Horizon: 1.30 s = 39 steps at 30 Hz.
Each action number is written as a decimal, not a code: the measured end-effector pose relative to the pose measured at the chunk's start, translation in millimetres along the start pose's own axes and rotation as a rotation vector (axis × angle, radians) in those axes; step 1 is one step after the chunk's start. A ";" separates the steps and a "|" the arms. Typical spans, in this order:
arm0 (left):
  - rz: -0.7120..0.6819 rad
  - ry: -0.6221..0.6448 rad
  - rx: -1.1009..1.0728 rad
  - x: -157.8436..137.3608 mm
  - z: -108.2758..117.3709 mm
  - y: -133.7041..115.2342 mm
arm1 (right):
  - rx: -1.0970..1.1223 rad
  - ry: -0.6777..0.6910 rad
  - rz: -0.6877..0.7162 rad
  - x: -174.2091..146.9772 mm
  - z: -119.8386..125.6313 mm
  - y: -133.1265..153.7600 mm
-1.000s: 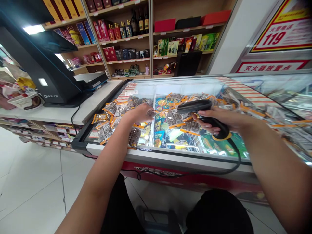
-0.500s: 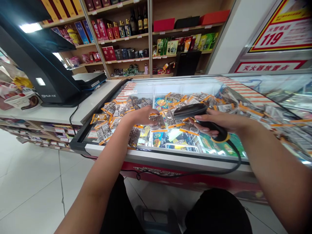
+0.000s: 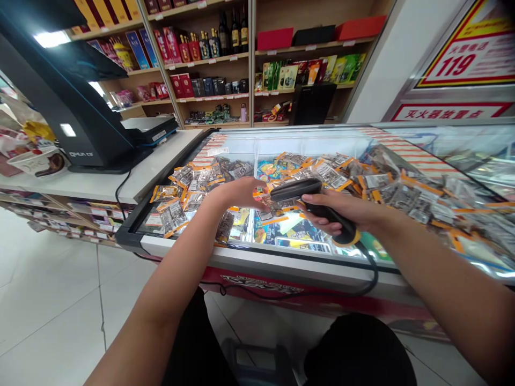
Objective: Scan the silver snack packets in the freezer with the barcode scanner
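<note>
My right hand [image 3: 328, 210] is wrapped round the handle of a black barcode scanner [image 3: 295, 188] with a yellow-trimmed base and a cable. The scanner's head points left, close to my left hand [image 3: 246, 194]. Between the curled fingers and thumb of that hand is a small clear snack packet [image 3: 266, 202] with orange edges, partly hidden by the fingers and the scanner. Many similar packets [image 3: 174, 215] lie loose around both hands on the glass top of a chest freezer [image 3: 225, 261].
On the left counter [image 3: 161, 161] stand a black checkout machine [image 3: 86, 128] and a white bowl [image 3: 38, 161]. The scanner cable [image 3: 372, 276] loops down the freezer's front. Shelves [image 3: 209, 99] with bottles and boxes are behind. A dark stool [image 3: 257, 356] shows below.
My right hand has brought the scanner leftward, nearer my left hand and the packet there. My left hand has shifted slightly to the right. The view has moved a little.
</note>
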<state>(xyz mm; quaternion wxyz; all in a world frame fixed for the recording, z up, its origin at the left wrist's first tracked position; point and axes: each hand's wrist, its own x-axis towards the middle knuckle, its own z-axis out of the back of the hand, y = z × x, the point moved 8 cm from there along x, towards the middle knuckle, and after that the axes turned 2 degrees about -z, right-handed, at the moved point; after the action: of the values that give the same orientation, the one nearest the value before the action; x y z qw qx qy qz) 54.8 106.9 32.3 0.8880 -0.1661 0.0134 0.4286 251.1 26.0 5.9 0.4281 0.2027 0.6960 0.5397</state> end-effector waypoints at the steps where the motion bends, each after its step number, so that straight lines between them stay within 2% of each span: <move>1: 0.008 -0.001 0.000 -0.1 0.1 0.3 | 0.002 -0.001 0.009 0.1 -2.1 1.1; 9: -0.028 0.026 0.001 -2.5 -2.2 0.0 | 0.006 -0.040 0.016 1.1 -0.5 0.6; 12: -0.023 0.067 0.015 -5.6 -6.9 0.4 | 0.059 -0.093 0.061 1.9 10.3 5.3; 16: 0.018 0.097 0.032 -6.4 -11.3 0.5 | 0.191 -0.221 0.195 -2.7 34.2 21.7; 18: 0.035 0.079 0.029 -3.6 -11.5 -1.0 | 0.242 -0.279 0.249 -7.8 44.3 29.4; 21: -0.027 0.051 0.028 6.3 -14.6 -12.4 | 0.302 -0.332 0.281 -14.0 51.9 35.1; 25: -0.130 -0.013 0.055 28.5 -23.3 -33.4 | 0.329 -0.339 0.294 -15.1 50.6 36.0; 30: -0.118 -0.117 0.128 50.4 -29.5 -46.0 | 0.317 -0.371 0.330 -16.0 49.9 38.9; 35: -0.088 -0.119 0.054 39.9 -20.7 -35.6 | 0.258 -0.396 0.390 -31.4 48.4 47.9; 37: -0.046 -0.138 0.018 30.2 -12.1 -22.3 | 0.191 -0.361 0.387 -37.5 43.1 51.6; 39: 0.061 -0.203 0.024 20.9 -0.6 -0.8 | 0.130 -0.329 0.363 -39.2 37.4 55.3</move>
<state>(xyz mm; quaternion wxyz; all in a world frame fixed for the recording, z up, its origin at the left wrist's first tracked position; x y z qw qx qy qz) 68.7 122.1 28.4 0.8733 -0.1105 -0.0663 0.4699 293.2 37.0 69.9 0.4177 0.4366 0.6023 0.5217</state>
